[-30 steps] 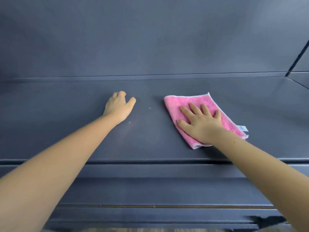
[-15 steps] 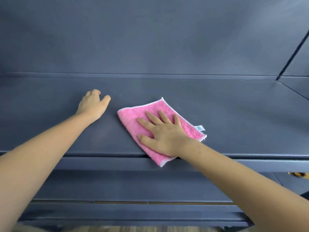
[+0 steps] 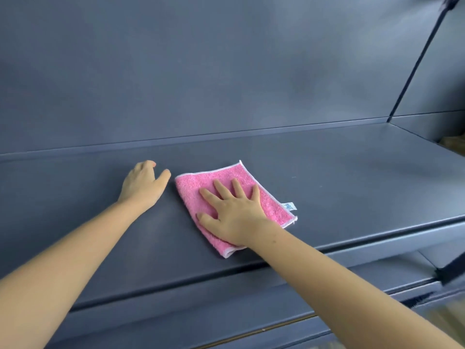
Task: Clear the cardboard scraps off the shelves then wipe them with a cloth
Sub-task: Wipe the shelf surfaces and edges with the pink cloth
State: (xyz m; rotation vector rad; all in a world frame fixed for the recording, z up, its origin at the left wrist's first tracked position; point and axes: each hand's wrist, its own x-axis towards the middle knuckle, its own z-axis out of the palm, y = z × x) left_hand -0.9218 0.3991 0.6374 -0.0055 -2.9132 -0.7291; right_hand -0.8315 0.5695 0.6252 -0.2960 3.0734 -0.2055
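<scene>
Head: cloth [image 3: 198, 182] apparently just inside shelf [image 3: 352, 187] edge.

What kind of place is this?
Probably a shop or storeroom, though I can't be sure: a long dark shelf with a tall back panel, a lower shelf, and a right hand pressing a pink cloth.

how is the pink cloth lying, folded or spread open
Folded. The cloth lies flat on the shelf under the right hand; its edge toward the left hand is a fold without the white trim of the others.
</scene>
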